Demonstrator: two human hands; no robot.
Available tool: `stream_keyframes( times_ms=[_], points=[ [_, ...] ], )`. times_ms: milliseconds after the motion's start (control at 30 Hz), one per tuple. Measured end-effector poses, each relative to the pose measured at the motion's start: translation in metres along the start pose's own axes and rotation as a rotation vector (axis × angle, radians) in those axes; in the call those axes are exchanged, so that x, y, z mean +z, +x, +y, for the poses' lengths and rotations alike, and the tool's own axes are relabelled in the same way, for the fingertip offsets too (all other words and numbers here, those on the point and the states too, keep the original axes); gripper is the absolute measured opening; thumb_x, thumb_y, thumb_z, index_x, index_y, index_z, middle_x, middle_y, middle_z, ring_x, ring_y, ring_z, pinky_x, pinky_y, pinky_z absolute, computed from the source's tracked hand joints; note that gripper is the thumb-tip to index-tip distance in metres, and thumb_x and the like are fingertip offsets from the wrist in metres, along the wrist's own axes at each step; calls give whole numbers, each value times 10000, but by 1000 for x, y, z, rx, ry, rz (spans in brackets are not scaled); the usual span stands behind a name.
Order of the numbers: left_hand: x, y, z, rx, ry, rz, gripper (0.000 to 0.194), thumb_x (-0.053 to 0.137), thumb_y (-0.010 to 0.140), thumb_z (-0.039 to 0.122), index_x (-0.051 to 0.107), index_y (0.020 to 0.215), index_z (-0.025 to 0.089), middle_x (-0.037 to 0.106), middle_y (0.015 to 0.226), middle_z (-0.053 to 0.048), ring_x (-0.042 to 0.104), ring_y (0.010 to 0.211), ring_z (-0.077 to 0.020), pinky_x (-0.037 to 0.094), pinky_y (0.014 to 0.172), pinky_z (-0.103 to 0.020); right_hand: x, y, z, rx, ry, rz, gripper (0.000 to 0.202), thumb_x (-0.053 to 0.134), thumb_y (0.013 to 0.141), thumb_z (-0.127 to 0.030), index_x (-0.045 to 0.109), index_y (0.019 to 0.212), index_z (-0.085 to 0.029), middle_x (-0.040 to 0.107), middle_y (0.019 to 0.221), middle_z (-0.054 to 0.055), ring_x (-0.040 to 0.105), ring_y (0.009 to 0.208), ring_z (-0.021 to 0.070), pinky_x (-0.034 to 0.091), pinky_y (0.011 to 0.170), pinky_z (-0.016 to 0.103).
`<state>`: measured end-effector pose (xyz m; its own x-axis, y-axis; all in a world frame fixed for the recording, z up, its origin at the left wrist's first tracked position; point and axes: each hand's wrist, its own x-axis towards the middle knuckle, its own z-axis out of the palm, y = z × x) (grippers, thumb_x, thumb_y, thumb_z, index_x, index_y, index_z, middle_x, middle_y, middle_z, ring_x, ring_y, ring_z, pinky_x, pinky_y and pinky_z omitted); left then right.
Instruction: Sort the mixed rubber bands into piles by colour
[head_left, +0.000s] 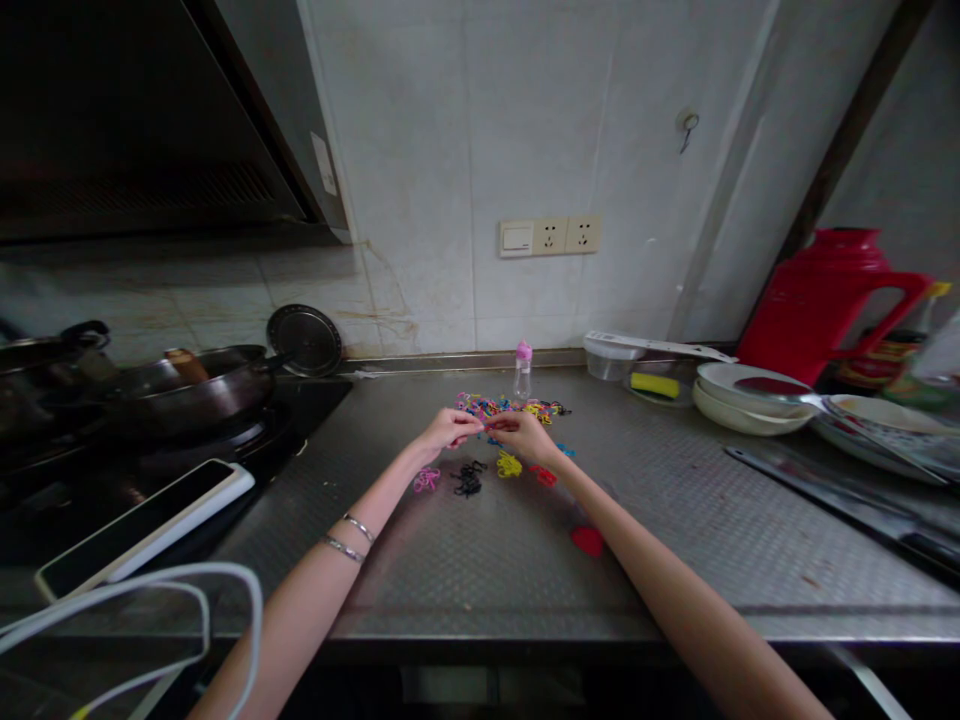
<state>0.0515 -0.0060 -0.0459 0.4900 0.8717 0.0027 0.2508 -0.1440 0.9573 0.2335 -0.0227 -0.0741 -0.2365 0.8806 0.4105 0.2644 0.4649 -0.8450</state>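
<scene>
My left hand (pixel 448 430) and my right hand (pixel 523 434) meet fingertip to fingertip over the counter, both pinched closed. Something tiny and reddish shows between the fingertips, too small to name. Just behind them spreads a mixed heap of colourful small rubber bands (pixel 551 409), partly hidden by the hands. Sorted by colour in front lie a pink pile (pixel 427 481), a black pile (pixel 469 479), a yellow pile (pixel 509 464) and a red pile (pixel 542 475). A few blue bands (pixel 565 450) show beyond my right wrist. By my right forearm lies a flat red piece (pixel 586 541).
A small pink-capped bottle (pixel 523 372) stands behind the heap. Left are a pan (pixel 195 400) on the stove and a white device (pixel 150 530) near a white cable (pixel 251 600). Right are stacked bowls (pixel 739 415), a long knife (pixel 817 495) and a red thermos (pixel 810 300).
</scene>
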Motion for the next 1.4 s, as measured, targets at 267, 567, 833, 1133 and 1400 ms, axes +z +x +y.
stream_keyframes(
  times_ms=[267, 567, 833, 1133, 1400],
  points=[
    [-3, 2, -3, 1, -1, -16, 382, 639, 651, 395, 636, 884, 92, 379, 435, 66, 289, 379, -31, 169, 368, -173, -8, 3, 7, -6, -23, 5, 261, 583, 670, -230, 657, 899, -127, 674, 752, 53, 617, 703, 158, 493, 658, 274],
    [-6, 5, -8, 0, -12, -11, 365, 629, 667, 391, 633, 892, 104, 406, 438, 62, 290, 367, -28, 177, 365, -175, -16, 1, 12, -64, -223, 105, 243, 562, 688, -200, 660, 903, -144, 670, 832, 60, 609, 758, 165, 473, 729, 295],
    [-4, 2, -2, 0, -11, -15, 359, 624, 673, 388, 642, 884, 98, 401, 429, 61, 287, 366, -27, 178, 366, -174, -24, 0, -7, -142, -327, 99, 243, 570, 706, -229, 662, 918, -155, 663, 872, 66, 596, 780, 165, 454, 742, 288],
    [3, -2, 6, 9, -16, -30, 378, 640, 658, 399, 627, 895, 106, 423, 447, 62, 320, 362, -28, 202, 363, -173, -25, -3, -22, -95, -142, -71, 227, 601, 695, -274, 672, 874, -155, 674, 830, 51, 608, 747, 153, 469, 710, 272],
    [8, -4, 9, 5, -26, -16, 405, 632, 662, 411, 622, 941, 118, 443, 467, 56, 327, 368, -27, 197, 362, -168, -39, -7, -25, -49, -177, -85, 218, 588, 694, -322, 686, 790, -154, 668, 782, 48, 593, 705, 144, 466, 650, 253]
  ],
)
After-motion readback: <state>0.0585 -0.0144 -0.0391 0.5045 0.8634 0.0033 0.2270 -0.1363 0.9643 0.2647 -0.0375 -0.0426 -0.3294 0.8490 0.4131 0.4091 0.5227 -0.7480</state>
